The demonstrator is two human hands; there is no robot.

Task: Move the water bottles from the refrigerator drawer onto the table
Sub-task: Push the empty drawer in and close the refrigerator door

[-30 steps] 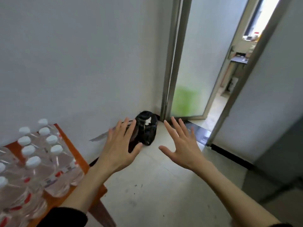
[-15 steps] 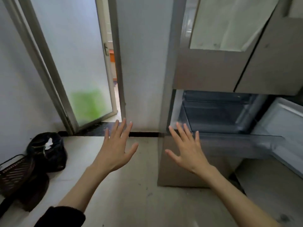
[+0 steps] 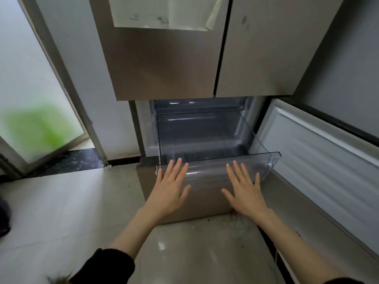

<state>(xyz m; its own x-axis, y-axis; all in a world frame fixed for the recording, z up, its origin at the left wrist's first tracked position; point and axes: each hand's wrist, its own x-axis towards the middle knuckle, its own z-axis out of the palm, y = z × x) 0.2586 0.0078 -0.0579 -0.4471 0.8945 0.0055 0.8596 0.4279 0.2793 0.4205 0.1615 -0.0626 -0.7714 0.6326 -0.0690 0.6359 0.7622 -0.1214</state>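
Refrigerator drawer (image 3: 205,136): clear plastic, pulled out of the lower compartment, directly beyond both hands. No water bottles show inside it; its floor and walls show through bare. Drawer front panel (image 3: 207,171) lies under and just ahead of the fingertips of both hands.

Left hand (image 3: 170,186): fingers straight and spread, palm down, thumb out toward the right hand. Fingertips overlap the left part of the front panel's top edge; cannot tell whether they touch it or hover over it. Holds nothing.

Right hand (image 3: 245,188): fingers straight and spread, palm down, thumb out toward the left hand. Fingertips overlap the right part of the front panel; contact likewise uncertain. Holds nothing.

The two hands are apart, at about the same height.

Open refrigerator door (image 3: 320,160): swung out to the right of the right hand, white ribbed inner lining showing. Upper doors (image 3: 184,58) shut, above both hands. Frosted glass door (image 3: 34,111) well to the left of the left hand. Pale tiled floor (image 3: 71,206) beneath both forearms.
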